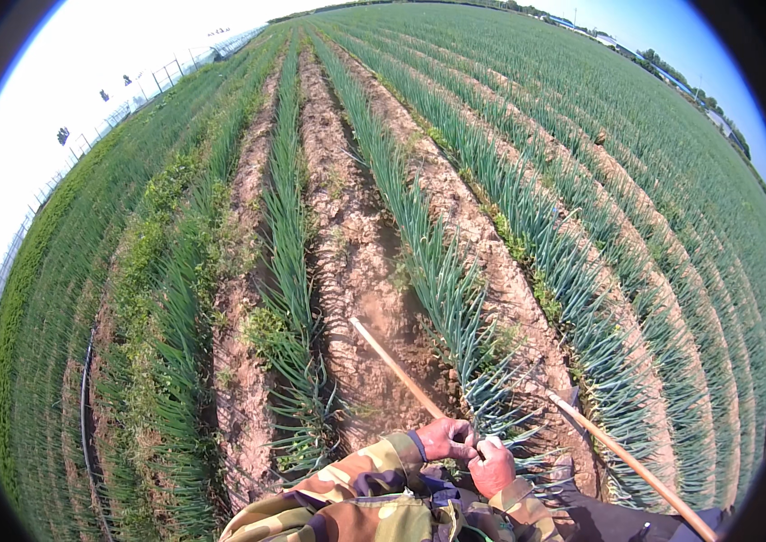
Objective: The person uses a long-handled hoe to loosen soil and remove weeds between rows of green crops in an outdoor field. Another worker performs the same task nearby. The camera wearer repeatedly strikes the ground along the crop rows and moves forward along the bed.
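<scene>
My left hand [447,440] and my right hand [493,467] meet at the lower middle, fingers curled and fingertips nearly touching. Whether something small is between them cannot be made out. A wooden pole [400,372] slants across the soil, its lower end disappearing at my left hand; I cannot tell whether the hand grips it. Just beyond both hands stand the blue-green tubular leaves of a row of onion-like plants [467,345]. A second wooden pole [633,461] runs from the soil towards the lower right, apart from my right hand.
Long crop rows run away from me, with ridges of dry, cracked soil [349,251] between them. Leafy weeds [142,271] grow among the rows at left. A dark hose or pipe [87,406] lies farther left. Framed structures [169,74] border the field.
</scene>
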`<action>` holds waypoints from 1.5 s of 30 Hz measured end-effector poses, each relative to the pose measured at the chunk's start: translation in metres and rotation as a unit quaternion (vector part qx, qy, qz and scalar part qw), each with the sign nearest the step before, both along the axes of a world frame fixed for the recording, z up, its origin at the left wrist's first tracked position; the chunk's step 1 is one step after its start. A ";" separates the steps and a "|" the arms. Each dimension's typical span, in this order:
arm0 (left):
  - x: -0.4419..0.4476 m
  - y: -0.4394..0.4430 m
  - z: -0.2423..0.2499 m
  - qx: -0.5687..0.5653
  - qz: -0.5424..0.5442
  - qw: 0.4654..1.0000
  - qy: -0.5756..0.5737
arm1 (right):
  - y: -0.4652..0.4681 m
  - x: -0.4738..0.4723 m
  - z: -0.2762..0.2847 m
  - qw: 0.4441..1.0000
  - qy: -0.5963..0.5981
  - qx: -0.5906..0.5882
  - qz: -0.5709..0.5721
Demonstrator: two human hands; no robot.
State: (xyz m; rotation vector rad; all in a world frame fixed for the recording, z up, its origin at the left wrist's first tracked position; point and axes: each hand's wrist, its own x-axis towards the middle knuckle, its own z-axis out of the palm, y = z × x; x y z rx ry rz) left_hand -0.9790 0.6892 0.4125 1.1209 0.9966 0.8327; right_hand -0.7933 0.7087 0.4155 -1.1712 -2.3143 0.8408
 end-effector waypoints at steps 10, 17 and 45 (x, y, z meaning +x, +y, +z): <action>-0.003 -0.002 0.007 -0.058 -0.035 0.998 0.000 | -0.001 0.008 -0.010 0.999 0.028 -0.034 0.021; 0.003 -0.003 -0.011 -0.082 -0.011 0.993 -0.079 | 0.001 0.009 -0.013 0.999 0.017 -0.028 0.007; 0.016 0.001 -0.020 -0.111 0.026 0.981 -0.160 | 0.002 0.018 -0.018 0.997 0.015 -0.071 -0.002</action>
